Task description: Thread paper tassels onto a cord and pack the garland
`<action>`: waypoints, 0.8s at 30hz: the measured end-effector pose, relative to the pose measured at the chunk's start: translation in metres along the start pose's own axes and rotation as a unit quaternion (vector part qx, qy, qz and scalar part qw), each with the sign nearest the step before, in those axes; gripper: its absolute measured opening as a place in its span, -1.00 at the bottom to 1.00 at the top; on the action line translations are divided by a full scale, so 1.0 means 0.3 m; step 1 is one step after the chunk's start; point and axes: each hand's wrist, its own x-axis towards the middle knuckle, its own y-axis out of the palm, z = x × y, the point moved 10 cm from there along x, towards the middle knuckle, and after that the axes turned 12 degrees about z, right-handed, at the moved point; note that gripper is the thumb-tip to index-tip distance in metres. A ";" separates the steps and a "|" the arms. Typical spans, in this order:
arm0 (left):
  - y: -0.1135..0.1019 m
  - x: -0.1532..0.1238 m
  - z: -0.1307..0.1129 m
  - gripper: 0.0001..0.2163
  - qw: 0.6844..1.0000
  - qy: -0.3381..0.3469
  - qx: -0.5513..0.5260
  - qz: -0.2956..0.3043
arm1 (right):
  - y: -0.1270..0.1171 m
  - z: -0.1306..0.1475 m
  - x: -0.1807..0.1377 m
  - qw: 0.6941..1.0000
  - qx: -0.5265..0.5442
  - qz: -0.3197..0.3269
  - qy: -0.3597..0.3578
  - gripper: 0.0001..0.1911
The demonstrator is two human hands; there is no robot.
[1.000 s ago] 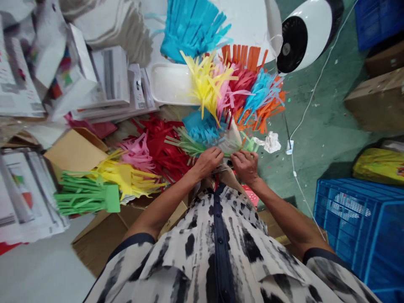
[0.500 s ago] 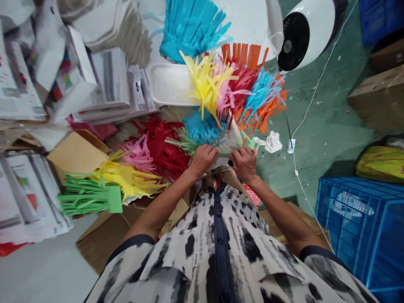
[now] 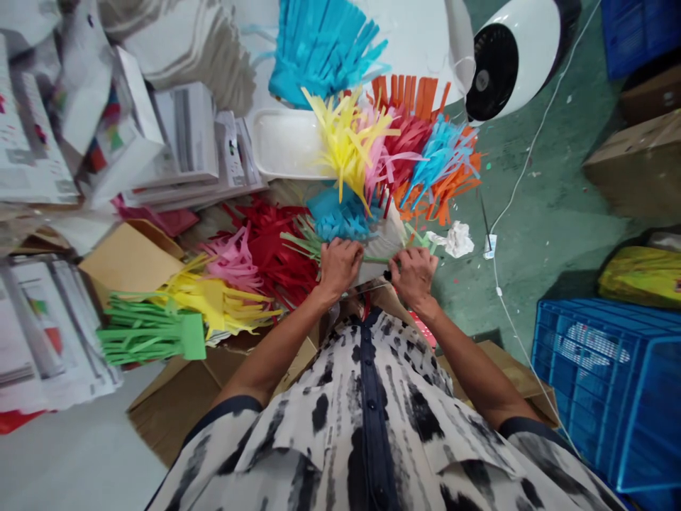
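Observation:
My left hand and my right hand are side by side in front of my body, a short gap apart. Both have curled fingers closed on a light green fringed paper strip, stretched between them as a narrow band. Its cut green ends stick out beyond each hand. Just past my left hand lies a blue paper tassel. Red fringed paper is heaped to the left. A crumpled white tissue sits to the right of my right hand.
Yellow, pink, red, blue and orange tassels lie by a white tray. A green fringe and yellow fringe are at left, near paper stacks. A fan, white cord and blue crate are at right.
My left hand has shifted slightly, and the fingers of my right hand have spread a little along the green paper. The band between them looks slightly lower and thicker.

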 end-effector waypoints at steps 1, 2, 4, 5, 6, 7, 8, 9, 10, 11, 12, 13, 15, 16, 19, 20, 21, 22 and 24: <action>0.005 -0.009 -0.009 -0.84 1.000 0.013 0.012 -0.007 | -0.001 0.002 -0.006 1.000 -0.002 -0.004 -0.001 -0.81; 0.017 -0.018 -0.025 -0.81 0.999 0.039 0.027 -0.009 | 0.000 0.007 -0.011 1.000 -0.004 -0.007 -0.005 -0.82; 0.053 -0.041 -0.064 -0.75 0.992 0.112 0.056 0.005 | 0.013 0.027 -0.020 1.000 -0.011 -0.009 -0.027 -0.85; 0.073 -0.054 -0.080 -0.73 0.987 0.146 0.069 0.018 | 0.024 0.041 -0.024 0.999 -0.015 -0.008 -0.046 -0.84; 0.091 -0.066 -0.089 -0.71 0.982 0.168 0.080 0.030 | 0.037 0.056 -0.029 0.997 -0.019 -0.007 -0.070 -0.82; 0.102 -0.075 -0.090 -0.69 0.979 0.178 0.089 0.038 | 0.050 0.065 -0.033 0.996 -0.022 -0.007 -0.092 -0.80; 0.109 -0.082 -0.085 -0.67 0.978 0.179 0.095 0.044 | 0.059 0.067 -0.038 0.994 -0.024 -0.010 -0.110 -0.79; 0.113 -0.087 -0.079 -0.66 0.978 0.177 0.099 0.050 | 0.066 0.060 -0.043 0.992 -0.027 -0.013 -0.123 -0.78; 0.114 -0.092 -0.073 -0.64 0.978 0.174 0.099 0.055 | 0.069 0.046 -0.049 0.991 -0.031 -0.015 -0.132 -0.77; 0.113 -0.095 -0.067 -0.63 0.979 0.172 0.097 0.059 | 0.068 0.027 -0.054 0.990 -0.035 -0.017 -0.138 -0.76; 0.112 -0.098 -0.064 -0.62 0.979 0.170 0.094 0.062 | 0.063 0.006 -0.061 0.989 -0.040 -0.019 -0.143 -0.74; 0.109 -0.099 -0.061 -0.62 0.980 0.169 0.088 0.062 | 0.055 -0.014 -0.067 0.988 -0.044 -0.021 -0.146 -0.73; 0.104 -0.098 -0.062 -0.62 0.982 0.166 0.073 0.057 | 0.029 -0.044 -0.079 0.988 -0.049 -0.032 -0.143 -0.71; 0.102 -0.097 -0.066 -0.62 0.983 0.166 0.065 0.054 | 0.019 -0.047 -0.084 0.988 -0.051 -0.037 -0.140 -0.70; 0.103 -0.099 -0.088 -0.64 0.984 0.165 0.042 0.046 | 0.030 0.009 -0.092 0.985 -0.059 -0.017 -0.162 -0.66; 0.107 -0.105 -0.097 -0.64 0.985 0.165 0.037 0.046 | 0.046 0.040 -0.094 0.982 -0.063 -0.004 -0.179 -0.64; 0.113 -0.114 -0.106 -0.65 0.985 0.166 0.032 0.047 | 0.062 0.070 -0.099 0.978 -0.067 0.006 -0.195 -0.63; 0.122 -0.126 -0.116 -0.66 0.984 0.167 0.028 0.049 | 0.076 0.093 -0.105 0.975 -0.070 0.009 -0.209 -0.63; 0.146 -0.157 -0.134 -0.69 0.984 0.171 0.025 0.050 | 0.096 0.118 -0.124 0.971 -0.076 0.005 -0.227 -0.64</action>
